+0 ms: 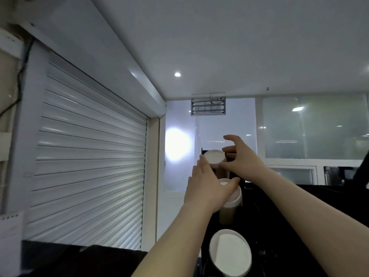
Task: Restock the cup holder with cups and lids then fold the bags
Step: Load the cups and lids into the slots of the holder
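A black cup holder [265, 220] fills the lower right, seen from below. Three paper cup stacks stand in a row in it. The near stack [229, 253] shows a white round top. The middle stack [232, 200] is brown with a white rim. The far stack [214, 156] rises highest. My left hand [207, 186] holds the far stack, fingers up its left side and thumb curled under its brown body, over the middle stack's rim. My right hand [242, 159] pinches the far stack's upper right side, with one finger lifted clear above.
A closed white roller shutter [89, 166] covers the left wall. A dark counter edge [75, 258] runs along the bottom left. Beyond the holder are a white wall and glass panels [313, 128]. A grilled device [208, 106] hangs from the ceiling.
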